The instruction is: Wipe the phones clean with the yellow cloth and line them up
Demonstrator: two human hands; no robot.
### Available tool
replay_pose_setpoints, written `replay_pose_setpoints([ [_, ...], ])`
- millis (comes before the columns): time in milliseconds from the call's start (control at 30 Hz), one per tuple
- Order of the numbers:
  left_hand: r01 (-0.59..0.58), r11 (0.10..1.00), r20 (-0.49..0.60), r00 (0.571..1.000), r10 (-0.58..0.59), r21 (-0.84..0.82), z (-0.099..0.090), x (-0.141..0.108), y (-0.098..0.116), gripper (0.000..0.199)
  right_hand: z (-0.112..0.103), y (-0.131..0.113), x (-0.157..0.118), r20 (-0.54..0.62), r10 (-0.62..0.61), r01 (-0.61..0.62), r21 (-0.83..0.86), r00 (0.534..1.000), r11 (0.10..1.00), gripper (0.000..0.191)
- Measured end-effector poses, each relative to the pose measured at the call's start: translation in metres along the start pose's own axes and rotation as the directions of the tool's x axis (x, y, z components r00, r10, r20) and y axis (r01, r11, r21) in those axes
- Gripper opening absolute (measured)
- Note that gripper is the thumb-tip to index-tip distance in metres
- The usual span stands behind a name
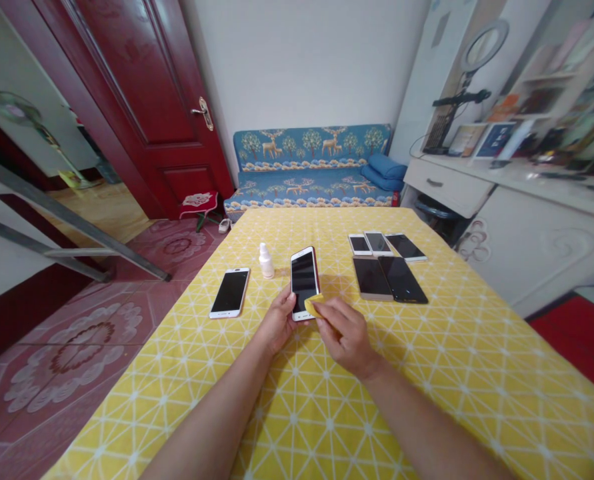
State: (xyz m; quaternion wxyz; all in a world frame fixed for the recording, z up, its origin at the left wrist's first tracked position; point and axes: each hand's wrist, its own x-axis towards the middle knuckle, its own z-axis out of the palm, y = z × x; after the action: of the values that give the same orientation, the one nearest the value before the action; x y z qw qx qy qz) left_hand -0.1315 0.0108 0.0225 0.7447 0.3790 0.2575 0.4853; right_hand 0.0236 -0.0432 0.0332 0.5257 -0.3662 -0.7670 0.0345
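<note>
My left hand point(280, 320) grips a white-framed smartphone point(304, 277) with a dark screen and a reddish edge or case, tilted up above the table. Its thumb lies along the phone's left side. Pinched in my right hand point(344, 330) is a small yellow cloth point(313, 305), which touches the lower right corner of the phone's front. A small white bottle point(266, 261) stands upright just left of the held phone. Farther left, another white smartphone point(230, 292) lies face up.
Several phones lie grouped at the right, among them a black phone point(403, 280). A yellow patterned tablecloth point(327, 400) covers the table. Beyond it are a blue sofa point(311, 183) and a red door point(141, 80). A white cabinet point(541, 233) stands at the right, a metal ladder-like frame point(77, 230) at the left.
</note>
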Motion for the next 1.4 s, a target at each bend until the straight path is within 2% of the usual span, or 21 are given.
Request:
replay_pose_setpoints([
  [133, 0.004, 0.994, 0.004, 1.000, -0.004, 0.106, 0.000, 0.000, -0.003, 0.052, 0.000, 0.008, 0.001, -0.053, 0.047, -0.046, 0.011, 0.998, 0.999, 0.038],
  [233, -0.011, 0.983, 0.036, 0.999, 0.004, 0.184, 0.000, -0.001, -0.004, 0.051, -0.003, 0.015, 0.003, -0.164, 0.096, -0.098, -0.003, 0.982, 0.995, 0.036],
  [367, -0.074, 0.958, 0.104, 0.994, 0.047, 0.276, 0.001, -0.001, -0.002, 0.048, -0.009, 0.020, 0.006, -0.341, 0.170, -0.193, -0.035, 0.925, 0.981, 0.026],
  [467, -0.109, 0.942, 0.105, 0.991, 0.079, 0.318, 0.000, 0.000, 0.001, 0.046, -0.012, 0.019, 0.007, -0.394, 0.224, -0.255, -0.029, 0.892, 0.966, 0.019],
  [600, -0.132, 0.923, 0.077, 0.991, 0.112, 0.361, -0.001, 0.002, 0.003, 0.043, -0.013, 0.015, 0.006, -0.396, 0.276, -0.281, 0.046, 0.876, 0.959, 0.013],
  [767, -0.196, 0.881, 0.038, 0.979, 0.199, 0.431, 0.004, -0.006, 0.009, 0.037, -0.010, 0.011, 0.004, -0.307, 0.314, -0.282, 0.144, 0.899, 0.949, 0.011],
  [867, -0.247, 0.846, 0.153, 0.968, 0.198, 0.472, 0.008, -0.014, 0.012, 0.057, -0.009, 0.009, 0.004, -0.290, 0.323, -0.286, 0.163, 0.901, 0.944, 0.012],
  [967, -0.295, 0.766, 0.244, 0.952, 0.185, 0.571, 0.009, -0.016, 0.012, 0.078, -0.010, 0.008, 0.005, -0.299, 0.349, -0.303, 0.192, 0.888, 0.934, 0.013],
  [1067, -0.308, 0.712, 0.290, 0.945, 0.152, 0.631, 0.009, -0.016, 0.014, 0.078, -0.012, 0.011, 0.005, -0.314, 0.381, -0.316, 0.238, 0.870, 0.918, 0.015],
  [1167, -0.267, 0.757, 0.327, 0.942, 0.074, 0.597, 0.008, -0.016, 0.018, 0.073, -0.012, 0.017, 0.005, -0.351, 0.413, -0.333, 0.266, 0.840, 0.904, 0.019],
  [1267, -0.153, 0.845, 0.350, 0.936, -0.043, 0.512, 0.008, -0.017, 0.016, 0.058, -0.010, 0.026, 0.007, -0.361, 0.434, -0.361, 0.255, 0.825, 0.897, 0.021],
  [1333, -0.017, 0.917, 0.372, 0.917, -0.145, 0.399, 0.007, -0.017, 0.011, 0.046, -0.008, 0.033, 0.008, -0.365, 0.448, -0.386, 0.232, 0.816, 0.893, 0.020],
  [1400, 0.155, 0.958, 0.389, 0.889, -0.242, 0.243, 0.006, -0.016, 0.005, 0.049, -0.005, 0.039, 0.010, -0.380, 0.459, -0.408, 0.211, 0.803, 0.888, 0.020],
])
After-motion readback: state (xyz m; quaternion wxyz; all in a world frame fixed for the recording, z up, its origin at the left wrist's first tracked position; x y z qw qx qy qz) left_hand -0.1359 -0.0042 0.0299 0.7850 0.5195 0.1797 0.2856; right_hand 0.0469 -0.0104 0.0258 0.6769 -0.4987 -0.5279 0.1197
